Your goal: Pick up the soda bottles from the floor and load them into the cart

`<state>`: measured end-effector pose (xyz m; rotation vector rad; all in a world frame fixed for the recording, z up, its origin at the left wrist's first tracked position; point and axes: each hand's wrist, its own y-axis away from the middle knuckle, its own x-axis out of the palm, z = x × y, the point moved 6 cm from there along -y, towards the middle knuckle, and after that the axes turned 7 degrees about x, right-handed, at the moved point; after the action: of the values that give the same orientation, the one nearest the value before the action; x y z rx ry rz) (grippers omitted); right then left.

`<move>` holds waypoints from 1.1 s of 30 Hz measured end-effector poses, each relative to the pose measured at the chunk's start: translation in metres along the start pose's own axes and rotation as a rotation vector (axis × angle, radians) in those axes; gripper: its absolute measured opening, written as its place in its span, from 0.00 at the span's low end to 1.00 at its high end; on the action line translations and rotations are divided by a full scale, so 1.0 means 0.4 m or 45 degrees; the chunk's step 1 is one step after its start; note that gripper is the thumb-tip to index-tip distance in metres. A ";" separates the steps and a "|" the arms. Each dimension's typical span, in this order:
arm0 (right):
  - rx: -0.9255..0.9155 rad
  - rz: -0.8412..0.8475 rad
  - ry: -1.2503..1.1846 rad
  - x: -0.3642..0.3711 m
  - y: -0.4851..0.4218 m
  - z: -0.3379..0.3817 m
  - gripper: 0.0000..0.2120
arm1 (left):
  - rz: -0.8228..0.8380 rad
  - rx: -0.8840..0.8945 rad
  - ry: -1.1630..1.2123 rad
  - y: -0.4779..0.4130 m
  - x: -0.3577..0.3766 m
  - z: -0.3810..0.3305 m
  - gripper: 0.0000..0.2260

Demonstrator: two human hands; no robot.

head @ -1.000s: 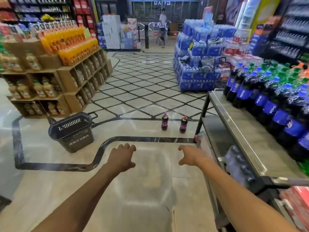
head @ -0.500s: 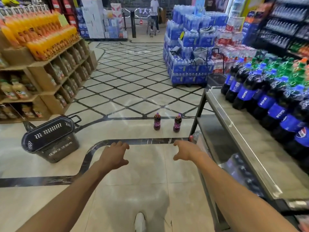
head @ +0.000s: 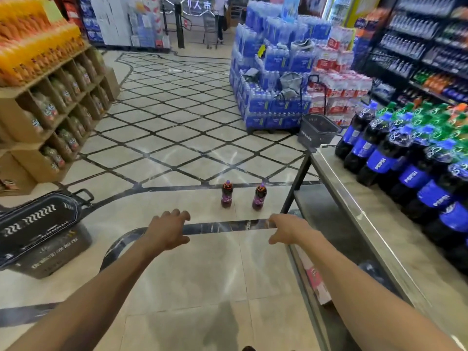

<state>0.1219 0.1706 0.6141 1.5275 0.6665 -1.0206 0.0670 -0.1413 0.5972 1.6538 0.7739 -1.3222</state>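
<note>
Shop aisle, pale tiled floor (head: 177,153). Two small purple soda bottles (head: 226,194) stand there side by side near the cart (head: 354,198), neither loaded yet. Both are upright, caps up, long axis vertical. Left hand (head: 168,230) and right hand (head: 286,229) reach forward, fingers loosely curled, holding nothing (both short of the bottles).

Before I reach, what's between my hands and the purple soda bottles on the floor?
Nothing: in the head view only bare floor tile lies between the left hand, the right hand and the two purple soda bottles.
</note>
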 end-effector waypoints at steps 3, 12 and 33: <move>0.034 0.022 -0.049 -0.022 -0.071 -0.004 0.24 | 0.002 0.028 -0.003 -0.094 -0.005 0.029 0.27; 0.036 0.038 -0.131 -0.173 -0.396 -0.005 0.31 | 0.018 0.034 0.008 -0.425 -0.084 0.099 0.29; -0.004 0.165 -0.176 -0.411 -1.099 0.081 0.32 | 0.097 0.003 -0.040 -1.083 -0.215 0.274 0.29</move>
<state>-0.3364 0.2525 0.5473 1.4628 0.4668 -1.0154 -0.3769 -0.0456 0.5688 1.6442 0.6842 -1.2931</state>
